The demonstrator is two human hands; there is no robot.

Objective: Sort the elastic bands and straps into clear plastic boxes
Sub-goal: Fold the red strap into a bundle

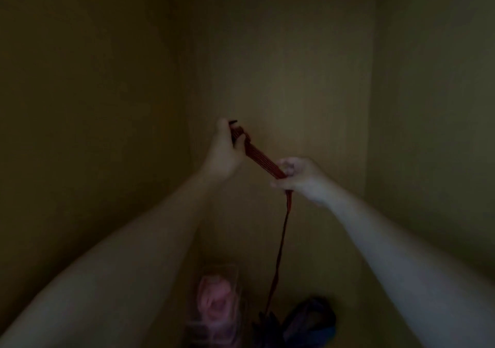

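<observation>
A dark red elastic band (261, 160) is folded into several flat layers and stretched between both raised hands. My left hand (227, 149) grips its upper end, the thumb pressing on the layers. Lower and to the right, my right hand (297, 176) pinches the other end of the bundle. A single loose strand of the band hangs down from my right hand to a dark pile (267, 323) below. A clear plastic box (214, 302) holding pink bands stands at the bottom centre, blurred. The scene is dim.
Plain yellowish walls meet in a corner straight ahead. Dark blue and black straps (310, 318) lie heaped on the surface to the right of the clear box. My forearms cross the lower left and right of the view.
</observation>
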